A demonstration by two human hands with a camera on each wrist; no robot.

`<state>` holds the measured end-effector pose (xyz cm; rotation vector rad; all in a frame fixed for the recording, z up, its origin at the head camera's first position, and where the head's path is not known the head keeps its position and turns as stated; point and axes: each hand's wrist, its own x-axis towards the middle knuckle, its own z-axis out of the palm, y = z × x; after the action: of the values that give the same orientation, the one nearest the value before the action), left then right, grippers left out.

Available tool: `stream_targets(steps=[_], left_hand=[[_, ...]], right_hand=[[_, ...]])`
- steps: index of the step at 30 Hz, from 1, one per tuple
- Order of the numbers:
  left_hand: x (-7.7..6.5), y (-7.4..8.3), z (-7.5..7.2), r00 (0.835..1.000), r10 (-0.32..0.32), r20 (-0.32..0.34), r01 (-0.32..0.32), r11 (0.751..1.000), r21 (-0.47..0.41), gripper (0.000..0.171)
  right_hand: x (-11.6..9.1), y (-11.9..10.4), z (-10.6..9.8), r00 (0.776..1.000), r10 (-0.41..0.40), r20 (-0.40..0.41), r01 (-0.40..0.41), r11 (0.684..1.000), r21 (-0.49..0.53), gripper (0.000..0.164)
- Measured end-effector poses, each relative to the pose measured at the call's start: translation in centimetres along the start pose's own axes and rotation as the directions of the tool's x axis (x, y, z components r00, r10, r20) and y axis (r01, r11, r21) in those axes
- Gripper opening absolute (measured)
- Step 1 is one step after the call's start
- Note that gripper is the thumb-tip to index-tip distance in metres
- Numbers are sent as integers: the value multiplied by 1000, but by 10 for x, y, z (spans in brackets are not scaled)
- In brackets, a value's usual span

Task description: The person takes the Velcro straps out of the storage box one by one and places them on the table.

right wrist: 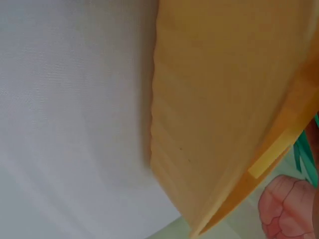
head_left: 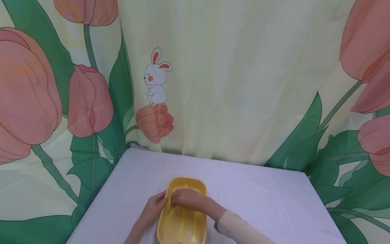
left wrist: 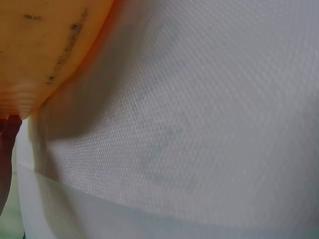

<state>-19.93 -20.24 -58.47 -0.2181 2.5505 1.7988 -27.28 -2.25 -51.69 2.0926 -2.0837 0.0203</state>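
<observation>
A yellow oblong plastic box (head_left: 166, 225), open at the top with rounded corners, is near the front of the table. My left hand (head_left: 155, 207) grips its left rim; in the left wrist view a finger (left wrist: 9, 134) touches the box's outer side (left wrist: 45, 45). My right hand (head_left: 189, 199) reaches over the right rim into the box, fingers bent down near the left wall. Its fingertips are hidden, so what they hold cannot be seen. Two slim pale-yellow strips (head_left: 181, 225) lie lengthwise inside. The right wrist view shows the box's long outer wall (right wrist: 219, 99).
A white cloth covers the table (head_left: 243, 193). Behind it hangs a pale curtain (head_left: 228, 84) printed with tulips and a rabbit, meeting the table's back edge and continuing round both sides.
</observation>
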Motion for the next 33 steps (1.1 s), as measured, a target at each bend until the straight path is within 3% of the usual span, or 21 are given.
stream_targets(steps=[5, 9, 16, 22, 28, 33], left_hand=[[-1, -1, 0, 1000, 9, -13, -9, 1000, 4, 52], [-2, 0, -1, 1000, 11, -5, -11, 1000, -2, 51], [0, 2, -2, 999, -38, 7, 38, 999, -7, 54], [0, 1, -2, 1000, -27, 10, 27, 999, -22, 52], [-4, 4, -1, 1000, 7, -24, -7, 1000, 10, 44], [-2, 4, 1, 999, -39, -30, 40, 999, 31, 45]], right_hand=[[0, -1, -12, 998, 46, -37, -43, 997, 69, 10], [-3, -4, -18, 996, 40, -81, -33, 995, 93, 9], [-14, -3, -23, 982, 54, -178, -24, 985, 169, 7], [-26, 0, -25, 978, 151, -147, -115, 967, 227, 9], [-37, 3, -32, 957, 255, -137, -208, 934, 291, 12], [-47, 7, -38, 927, 329, -182, -258, 909, 326, 11]])
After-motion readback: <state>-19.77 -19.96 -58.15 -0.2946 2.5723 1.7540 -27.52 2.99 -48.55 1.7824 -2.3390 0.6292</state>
